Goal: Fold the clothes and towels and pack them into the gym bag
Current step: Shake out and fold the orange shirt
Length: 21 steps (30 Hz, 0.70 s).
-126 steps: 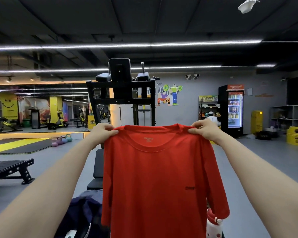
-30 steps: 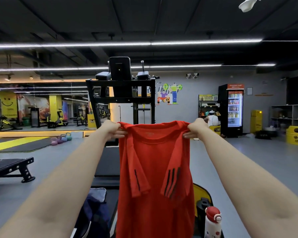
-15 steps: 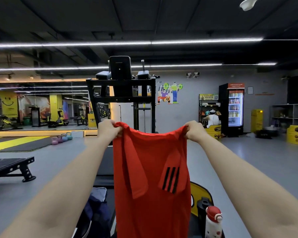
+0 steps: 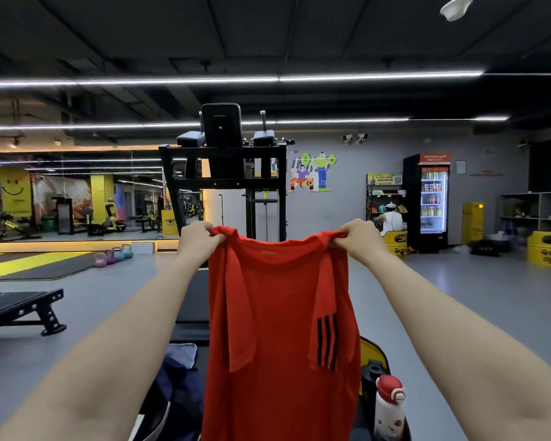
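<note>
Both hands are pinching the top of a red T-shirt (image 4: pixel 280 329) and holding it up at arm's length: the left hand (image 4: pixel 198 245) is gripping the left shoulder corner with curled fingers, and the right hand (image 4: pixel 361 240) is clenching the right shoulder corner in the same way. Thin, smooth knit fabric is hanging in a narrow column, its upper edge sagging in a shallow curve between the two grips, with both sleeves lying flat against the near face; the right sleeve is showing three black stripes (image 4: pixel 326 343). Soft vertical creases are running down the cloth, and its lower edge is dropping out of view at the bottom. Low on the left, beside the shirt, a dark navy gym bag (image 4: pixel 175 389) is slumping in loose folds with a pale grey cloth (image 4: pixel 181 354) lying on it. Low on the right, just beside the shirt's edge, a glossy white bottle with a rounded red cap (image 4: pixel 389 405) is standing upright in front of a yellow-and-black curved panel (image 4: pixel 371 353). Far behind, a black steel exercise frame (image 4: pixel 226 167) is rising, and smooth grey floor (image 4: pixel 458 281) is stretching wide to either side.
</note>
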Available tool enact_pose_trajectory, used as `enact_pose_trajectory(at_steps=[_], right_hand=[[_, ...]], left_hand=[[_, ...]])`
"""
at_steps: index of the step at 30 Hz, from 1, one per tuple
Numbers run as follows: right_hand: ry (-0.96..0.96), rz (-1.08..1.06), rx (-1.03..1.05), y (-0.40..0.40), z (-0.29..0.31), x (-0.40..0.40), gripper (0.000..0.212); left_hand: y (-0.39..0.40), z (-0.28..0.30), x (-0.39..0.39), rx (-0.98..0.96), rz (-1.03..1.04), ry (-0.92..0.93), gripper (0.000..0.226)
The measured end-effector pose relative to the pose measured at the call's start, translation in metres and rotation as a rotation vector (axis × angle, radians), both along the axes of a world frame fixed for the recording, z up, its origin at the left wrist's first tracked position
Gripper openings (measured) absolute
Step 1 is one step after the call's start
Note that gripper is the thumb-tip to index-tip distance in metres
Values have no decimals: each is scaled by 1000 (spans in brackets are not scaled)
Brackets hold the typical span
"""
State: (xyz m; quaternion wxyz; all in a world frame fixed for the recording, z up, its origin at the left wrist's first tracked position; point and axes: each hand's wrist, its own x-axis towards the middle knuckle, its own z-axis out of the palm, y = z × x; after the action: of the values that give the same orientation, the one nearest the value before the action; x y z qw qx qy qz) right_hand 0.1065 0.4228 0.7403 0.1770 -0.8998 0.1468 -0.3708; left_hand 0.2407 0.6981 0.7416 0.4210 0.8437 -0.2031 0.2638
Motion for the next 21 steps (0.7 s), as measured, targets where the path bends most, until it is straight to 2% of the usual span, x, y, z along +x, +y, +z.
enact_pose_trajectory(at_steps=[4, 8, 12, 18, 21], right_hand=[[-48, 76, 53, 4, 3, -12, 41], [-83, 97, 91, 9, 3, -24, 24], [-78, 60, 53, 13, 2, -40, 17], [-92, 89, 108, 21, 11, -70, 32], [-106, 108, 126, 23, 17, -77, 32]], left_hand=[[-2, 1, -12, 26, -31, -1, 27], [-6, 3, -34, 44, -55, 2, 32], [-6, 5, -54, 23, -95, -6, 24], [-5, 11, -82, -62, -188, -21, 20], [-4, 14, -95, -96, -239, -5, 22]])
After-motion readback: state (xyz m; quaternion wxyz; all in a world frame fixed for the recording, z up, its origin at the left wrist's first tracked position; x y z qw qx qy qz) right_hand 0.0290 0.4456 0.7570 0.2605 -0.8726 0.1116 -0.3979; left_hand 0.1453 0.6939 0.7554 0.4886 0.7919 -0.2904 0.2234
